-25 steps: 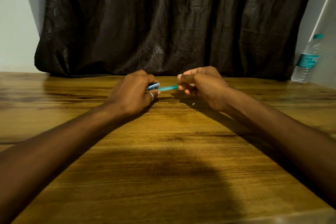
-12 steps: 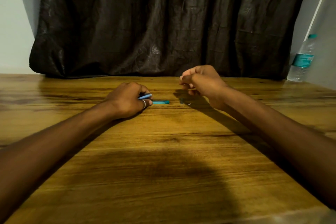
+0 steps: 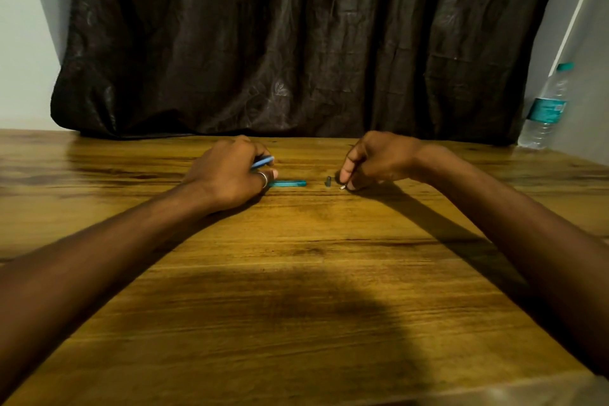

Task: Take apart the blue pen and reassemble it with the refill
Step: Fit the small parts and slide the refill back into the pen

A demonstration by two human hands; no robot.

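A teal pen barrel piece (image 3: 287,183) lies flat on the wooden table (image 3: 296,273), just right of my left hand (image 3: 227,175). That hand rests on the table with its fingers closed around a light-blue pen part (image 3: 262,162), whose end sticks out to the right. A small dark pen piece (image 3: 328,181) lies on the table between the hands. My right hand (image 3: 379,160) is lowered onto the table beside it, thumb and fingers pinched on a thin part with a pale tip (image 3: 342,187); most of that part is hidden.
A clear water bottle (image 3: 545,109) with a teal label and cap stands at the table's far right corner. A dark curtain (image 3: 296,43) hangs behind the far edge. My shadow covers the near middle of the table.
The pen has come apart. My left hand came down to the table and the teal barrel piece now lies on the wood. My right hand dropped onto the table near the small dark piece.
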